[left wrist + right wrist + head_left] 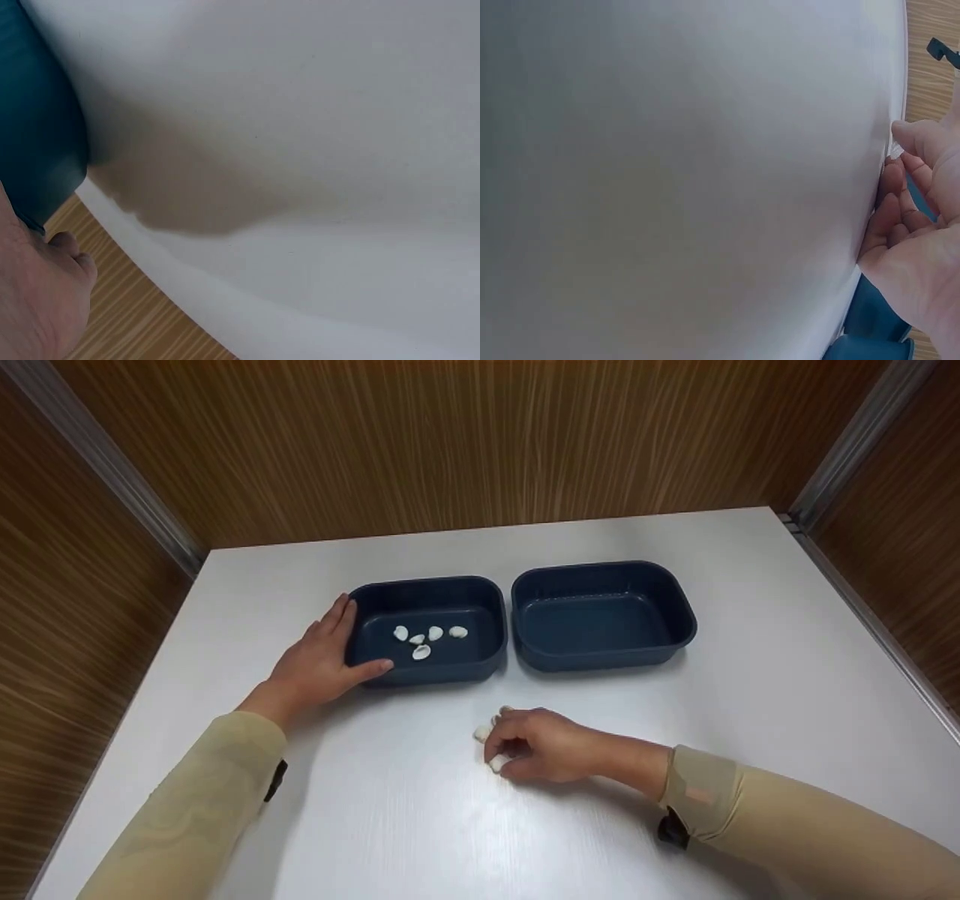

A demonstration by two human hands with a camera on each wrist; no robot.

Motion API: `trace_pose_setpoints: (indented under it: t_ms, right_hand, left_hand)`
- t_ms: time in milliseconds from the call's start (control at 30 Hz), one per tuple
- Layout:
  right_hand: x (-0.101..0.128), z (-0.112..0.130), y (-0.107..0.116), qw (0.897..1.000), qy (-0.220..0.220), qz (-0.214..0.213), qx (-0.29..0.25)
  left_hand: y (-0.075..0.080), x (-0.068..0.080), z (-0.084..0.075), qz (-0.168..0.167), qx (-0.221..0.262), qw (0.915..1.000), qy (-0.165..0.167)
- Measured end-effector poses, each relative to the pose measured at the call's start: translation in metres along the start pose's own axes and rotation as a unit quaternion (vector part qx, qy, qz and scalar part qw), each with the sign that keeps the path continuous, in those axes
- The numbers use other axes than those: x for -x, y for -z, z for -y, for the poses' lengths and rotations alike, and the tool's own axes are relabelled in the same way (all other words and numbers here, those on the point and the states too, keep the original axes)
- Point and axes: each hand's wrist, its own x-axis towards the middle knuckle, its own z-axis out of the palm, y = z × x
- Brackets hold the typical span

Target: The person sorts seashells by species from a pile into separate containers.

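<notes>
My left hand (315, 660) rests against the left end of a dark blue tray (427, 673), fingers along its side and thumb at its front rim. Several white seashells (421, 652) lie spread on that tray's floor. In front of the trays, my right hand (551, 742) pinches a white seashell (498, 763) between thumb and fingertips, low over the white table. Loose seashells (482, 733) lie just beyond these fingers, partly hidden by them. The right wrist view shows the pinching hand (922, 217) at its right edge, with a sliver of the seashell (895, 150) visible.
A second dark blue tray (600, 660), with no shells in it, stands close to the right of the first. Both are on the white table (390, 825). Wood-grain panels (480, 442) rise behind and at both sides, with metal strips (859, 439) at the corners.
</notes>
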Motion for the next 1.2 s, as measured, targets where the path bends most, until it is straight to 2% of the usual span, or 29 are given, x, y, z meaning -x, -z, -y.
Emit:
trace_pose_setpoints:
  t_ms: [267, 567, 800, 933, 1200]
  right_hand:
    - [-0.002, 0.006, 0.009, 0.999, 0.000, 0.002, -0.053]
    - [-0.017, 0.023, 0.038, 0.998, 0.001, -0.033, -0.056]
    - [-0.042, 0.037, 0.069, 0.997, 0.022, -0.069, -0.036]
    - [-0.061, 0.045, 0.082, 0.995, 0.028, -0.087, -0.045]
    - [-0.096, 0.041, 0.091, 0.991, -0.010, -0.119, -0.052]
  left_hand:
    - [-0.002, -0.002, 0.004, 0.001, 0.001, 1.0000, 0.003]
    - [-0.001, -0.004, 0.001, 0.002, -0.002, 1.0000, 0.002]
    - [0.002, -0.002, 0.000, 0.001, 0.000, 1.0000, 0.001]
    - [0.002, -0.002, 0.000, 0.000, 0.001, 1.0000, 0.004]
    - [0.000, -0.001, 0.001, 0.004, 0.004, 0.9999, 0.011]
